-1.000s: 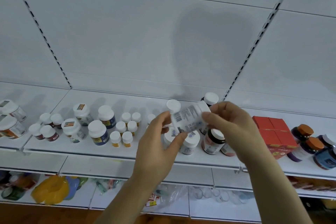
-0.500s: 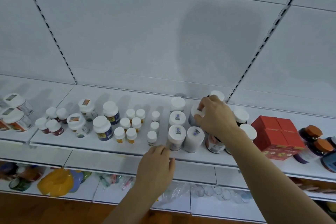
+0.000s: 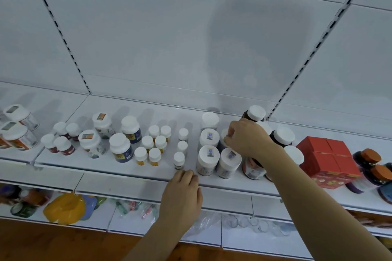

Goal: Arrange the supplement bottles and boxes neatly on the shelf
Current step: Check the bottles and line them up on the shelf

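While the right hand pinches a white-capped bottle by its lid, seating it behind the front bottle to fill that column, the left hand rests loose-fingered on the shelf edge — likely bracing — holding nothing.

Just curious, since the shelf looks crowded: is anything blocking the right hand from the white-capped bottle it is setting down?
Nothing visible does. The right hand already has its grip on the white-capped bottle, which stands in the second row behind the sticker-topped white bottle. Neighbouring bottles crowd it closely.
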Motion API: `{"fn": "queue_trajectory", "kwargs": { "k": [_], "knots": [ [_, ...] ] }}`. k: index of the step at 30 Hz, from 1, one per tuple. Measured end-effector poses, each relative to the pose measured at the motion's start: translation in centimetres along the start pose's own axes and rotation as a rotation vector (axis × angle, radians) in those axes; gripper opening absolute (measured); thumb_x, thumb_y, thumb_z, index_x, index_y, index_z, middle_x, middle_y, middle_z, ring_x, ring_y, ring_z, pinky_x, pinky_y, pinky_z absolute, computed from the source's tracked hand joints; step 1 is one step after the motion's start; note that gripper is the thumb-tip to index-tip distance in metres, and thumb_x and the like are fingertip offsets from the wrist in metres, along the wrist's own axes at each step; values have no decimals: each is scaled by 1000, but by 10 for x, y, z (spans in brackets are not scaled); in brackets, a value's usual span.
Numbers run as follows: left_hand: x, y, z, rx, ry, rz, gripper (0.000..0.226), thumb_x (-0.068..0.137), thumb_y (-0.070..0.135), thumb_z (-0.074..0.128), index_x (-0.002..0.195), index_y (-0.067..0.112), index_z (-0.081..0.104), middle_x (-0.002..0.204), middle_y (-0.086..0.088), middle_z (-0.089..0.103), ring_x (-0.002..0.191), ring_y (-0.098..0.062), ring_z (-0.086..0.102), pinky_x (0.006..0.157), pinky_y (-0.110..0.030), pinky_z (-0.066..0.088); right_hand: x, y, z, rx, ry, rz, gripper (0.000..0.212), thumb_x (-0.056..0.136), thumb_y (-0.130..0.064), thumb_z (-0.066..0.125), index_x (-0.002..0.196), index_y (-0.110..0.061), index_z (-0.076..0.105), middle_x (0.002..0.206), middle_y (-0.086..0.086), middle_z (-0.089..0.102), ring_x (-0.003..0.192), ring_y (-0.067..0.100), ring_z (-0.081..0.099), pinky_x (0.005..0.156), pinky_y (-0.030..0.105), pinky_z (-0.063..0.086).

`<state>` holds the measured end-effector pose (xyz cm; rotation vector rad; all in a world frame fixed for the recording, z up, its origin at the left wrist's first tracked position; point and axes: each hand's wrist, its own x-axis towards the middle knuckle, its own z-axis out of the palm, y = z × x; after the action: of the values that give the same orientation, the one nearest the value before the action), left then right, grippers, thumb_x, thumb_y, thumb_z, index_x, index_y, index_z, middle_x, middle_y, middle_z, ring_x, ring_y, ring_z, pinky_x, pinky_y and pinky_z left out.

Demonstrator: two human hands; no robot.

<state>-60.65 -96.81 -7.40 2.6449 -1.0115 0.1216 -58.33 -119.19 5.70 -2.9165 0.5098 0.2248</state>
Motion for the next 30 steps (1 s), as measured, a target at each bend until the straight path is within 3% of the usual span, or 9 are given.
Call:
{"fn": "queue_trajectory", "kwargs": {
  "k": [2, 7, 13, 20, 23, 27, 30],
  "knots": [
    [0, -1, 2, -8, 7, 11, 25, 86, 29, 61, 105, 16, 73, 106, 5, 65, 105, -18, 59, 83, -31, 57, 0, 1, -3, -18, -6, -15, 25, 94, -38, 57, 105, -18, 64, 114, 4, 60, 102, 23, 59, 83, 35, 49],
    [1, -1, 2, -30, 20, 3, 21, 85, 28, 65, 101, 18, 74, 104, 5, 65, 104, -17, 61, 79, -29, 58, 17, -14, -10, 53, 186, -64, 27, 98, -34, 55, 115, -15, 65, 118, 7, 62, 106, 29, 60, 83, 35, 47],
    [-1, -2, 4, -43, 31, 16, 29, 87, 31, 55, 107, 19, 71, 110, 5, 64, 108, -18, 60, 85, -29, 57, 54, -39, 1, 51, 31, -5, 32, 91, -34, 61, 119, -19, 60, 120, 5, 63, 114, 29, 57, 84, 35, 47],
    [-4, -2, -1, -91, 21, 9, 29, 84, 29, 66, 111, 18, 71, 114, 5, 64, 111, -18, 60, 89, -28, 57, 63, -42, -1, 138, 5, 47, 33, 88, -33, 65, 117, -19, 59, 114, 6, 63, 93, 27, 58, 70, 32, 46],
    [-3, -5, 0, -102, 29, 16, 28, 87, 32, 54, 106, 21, 71, 110, 7, 64, 109, -15, 60, 85, -26, 56, 54, -38, -6, 235, 113, 61, 32, 87, -34, 65, 115, -20, 60, 109, 6, 64, 85, 25, 56, 69, 31, 46],
    [1, -6, -18, -147, -27, -2, 40, 95, 37, 34, 100, 23, 70, 105, 10, 62, 104, -11, 57, 82, -24, 53, 29, -34, -29, 379, 334, 19, 30, 87, -34, 68, 113, -18, 62, 102, 5, 67, 89, 27, 61, 78, 37, 53],
    [14, -6, -50, -166, 43, -16, 29, 98, 36, 40, 86, 23, 63, 84, 9, 57, 78, -10, 52, 68, -24, 47, -1, -30, -48, 556, 431, 20, 27, 86, -33, 71, 109, -22, 65, 97, -3, 69, 89, 19, 64, 77, 30, 51]
  ]
}}
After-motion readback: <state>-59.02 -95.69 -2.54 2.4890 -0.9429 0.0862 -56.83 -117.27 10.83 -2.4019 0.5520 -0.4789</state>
